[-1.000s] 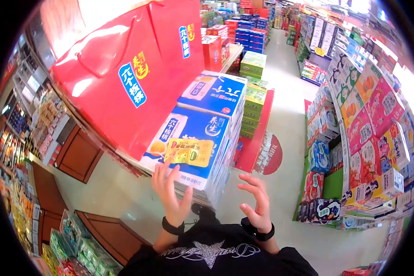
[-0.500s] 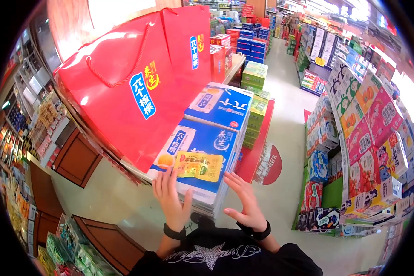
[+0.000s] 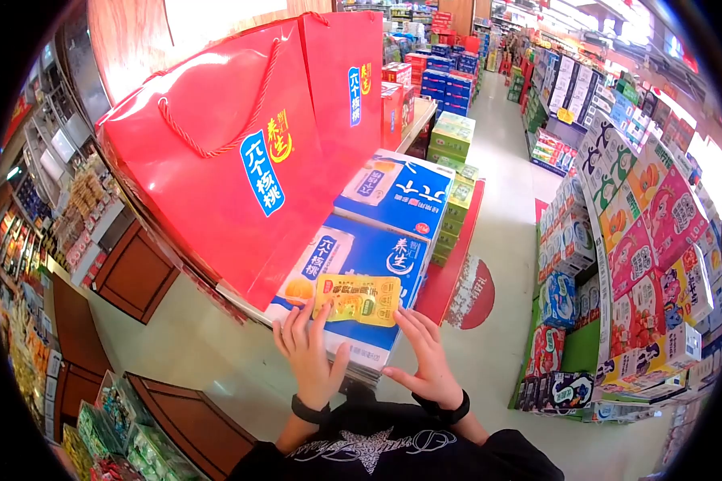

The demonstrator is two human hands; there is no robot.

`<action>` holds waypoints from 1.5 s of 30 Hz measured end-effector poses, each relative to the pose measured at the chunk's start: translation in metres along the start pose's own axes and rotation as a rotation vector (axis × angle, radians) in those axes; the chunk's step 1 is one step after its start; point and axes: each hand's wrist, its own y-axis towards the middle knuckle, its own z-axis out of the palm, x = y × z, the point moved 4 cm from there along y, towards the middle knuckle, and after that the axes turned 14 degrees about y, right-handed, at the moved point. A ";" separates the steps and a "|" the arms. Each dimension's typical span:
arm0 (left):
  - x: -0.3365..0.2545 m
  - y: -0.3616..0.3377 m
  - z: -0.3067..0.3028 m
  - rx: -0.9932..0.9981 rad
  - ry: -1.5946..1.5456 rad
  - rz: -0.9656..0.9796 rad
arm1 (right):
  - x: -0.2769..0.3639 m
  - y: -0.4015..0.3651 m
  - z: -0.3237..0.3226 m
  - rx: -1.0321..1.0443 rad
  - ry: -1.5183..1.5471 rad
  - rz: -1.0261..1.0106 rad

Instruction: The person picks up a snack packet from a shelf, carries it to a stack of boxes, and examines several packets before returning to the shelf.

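A yellow snack packet lies flat on top of a blue and white drink carton. My left hand is at the packet's lower left, fingers spread and fingertips close to its edge. On the other side my right hand has its fingers stretched out, with the fingertips right at the packet's right edge. Neither hand is wrapped round anything. A black band circles each wrist. Behind the carton sits a second blue carton, and a large red gift bag stands to the left.
Another red bag stands farther back. Green boxes are stacked beyond the cartons. To the right runs a shelf of colourful drink boxes, across a pale floor aisle. Brown wooden display bins stand at lower left.
The view has shifted slightly, so the bags and cartons appear a little lower and to the right. My right fingertips are now closer to the packet's right edge.
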 end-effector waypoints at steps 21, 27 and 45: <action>0.003 -0.003 0.002 0.000 -0.046 -0.003 | -0.003 -0.005 0.005 0.011 -0.037 0.081; 0.004 -0.004 0.003 -0.007 -0.046 0.003 | -0.008 -0.007 0.010 0.015 0.047 0.114; 0.007 -0.003 0.002 -0.006 -0.028 0.032 | -0.014 -0.007 0.013 -0.011 0.158 0.079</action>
